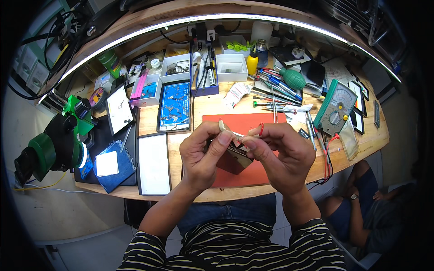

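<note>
Bench (199, 107): in use, tools and trays all round. Orange mat (246, 178) at bench's 6 o'clock, front edge; it is the work zone. Person's R hand (287, 156) over mat's 3 o'clock side, L hand (201, 156) over its 9 o'clock side. White panel (153, 167) at mat's 9, w/ no hand on it. Analog meter (338, 106) at 2, likewise untouched, leads incl.

Dark boxy item (236, 160): betw. hands, tilted, dark gap along its 12 o'clock edge. Can't tell if lower fingers support it or mat does.

Pale strip (237, 134): above item, at mat's approx. 12. L thumb + index pinch one end; R thumb + index pinch the other. Red loop (261, 129) at R index tip; attachment n/v.

Progress (judgement): mid-step. Done: strip in hand, both ends secured. Left: strip not yet released, item not set down flat. Strip/item joint obscured; can't confirm if attached.
</note>
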Tool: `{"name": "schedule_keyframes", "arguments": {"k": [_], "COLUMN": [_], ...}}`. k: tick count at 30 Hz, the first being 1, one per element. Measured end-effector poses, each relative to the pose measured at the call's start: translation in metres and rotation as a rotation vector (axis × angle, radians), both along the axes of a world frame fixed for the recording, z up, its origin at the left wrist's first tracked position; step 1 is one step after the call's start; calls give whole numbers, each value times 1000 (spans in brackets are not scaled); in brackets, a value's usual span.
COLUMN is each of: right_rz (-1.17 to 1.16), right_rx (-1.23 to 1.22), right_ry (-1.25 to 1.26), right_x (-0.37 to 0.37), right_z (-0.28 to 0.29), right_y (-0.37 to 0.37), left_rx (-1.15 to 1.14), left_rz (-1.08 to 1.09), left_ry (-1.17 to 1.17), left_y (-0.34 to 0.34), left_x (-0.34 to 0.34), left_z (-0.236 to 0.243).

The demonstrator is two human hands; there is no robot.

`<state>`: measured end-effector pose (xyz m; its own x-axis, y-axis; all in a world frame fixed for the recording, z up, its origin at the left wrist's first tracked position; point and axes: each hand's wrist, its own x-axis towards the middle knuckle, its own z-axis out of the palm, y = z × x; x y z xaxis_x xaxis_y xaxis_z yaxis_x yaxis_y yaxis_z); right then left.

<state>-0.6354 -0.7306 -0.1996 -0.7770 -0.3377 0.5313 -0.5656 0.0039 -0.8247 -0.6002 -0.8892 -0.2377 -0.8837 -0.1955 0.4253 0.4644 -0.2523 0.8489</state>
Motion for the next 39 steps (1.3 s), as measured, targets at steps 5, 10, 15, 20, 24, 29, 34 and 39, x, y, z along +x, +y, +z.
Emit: {"name": "schedule_keyframes", "arguments": {"k": [5,10,15,20,24,29,34,39], "right_rz": [-19,-14,-9,-9,-21,-36,-36,-14], "right_rx": [-37,-50,-72,-42,-24,34,22,56], "right_ry": [-45,-51,-72,-47,2,132,133,216], "right_x": [0,1,2,1,1,-1,-1,-6], "right_z": [-1,-2,-2,-1,-1,2,3,6], "right_y": [-1,-1,-1,0,-1,0,-2,0], "left_rx": [-31,-39,-53,-22,-16,12,-68,-45], "left_rz": [13,20,27,1,-5,5,1,13], "left_ry": [-4,-15,6,6,24,23,-21,14], "left_y": [-2,-2,-2,-1,-1,1,-4,-2], "left_x": [-1,0,0,0,0,0,1,0], "left_z": [-2,-3,-2,0,1,1,0,-2]}}
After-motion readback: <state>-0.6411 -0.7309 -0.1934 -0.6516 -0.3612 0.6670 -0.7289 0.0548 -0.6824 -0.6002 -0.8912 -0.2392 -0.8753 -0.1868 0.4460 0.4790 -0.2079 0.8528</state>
